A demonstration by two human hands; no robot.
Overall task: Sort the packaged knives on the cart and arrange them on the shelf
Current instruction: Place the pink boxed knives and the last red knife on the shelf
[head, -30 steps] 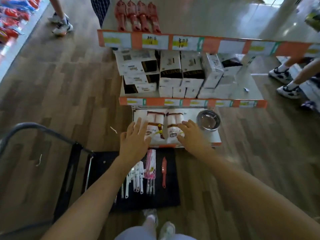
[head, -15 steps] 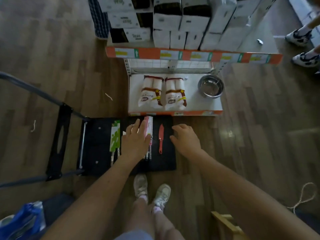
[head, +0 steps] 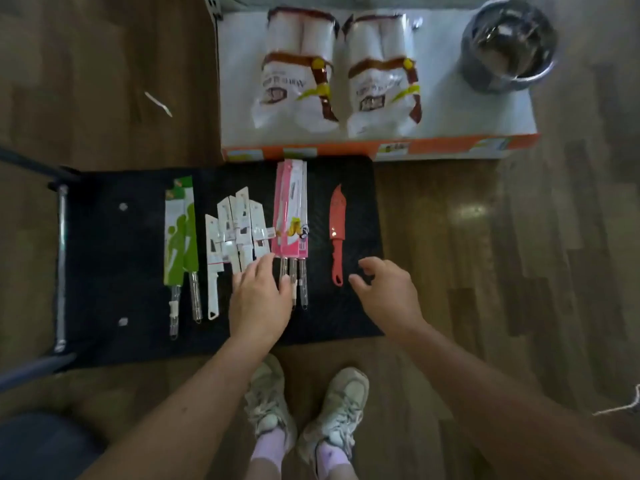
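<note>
Carded knives (head: pixel 239 226), green, white and pink, are laid in a row on the cart's black matte deck (head: pixel 104 254), a red plastic knife (head: pixel 336 230) at their 3 o'clock. The left grip (head: pixel 259 303) is spread flat on them; the right grip (head: pixel 384 296) is curled loosely, empty. A white shelf (head: pixel 443 109) is set at 12 o'clock.

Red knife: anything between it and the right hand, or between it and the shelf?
Nothing visible. The right hand hovers beside the handle of the red knife, only bare cart between. The shelf has free surface between the white packs and the metal bowl.
</note>
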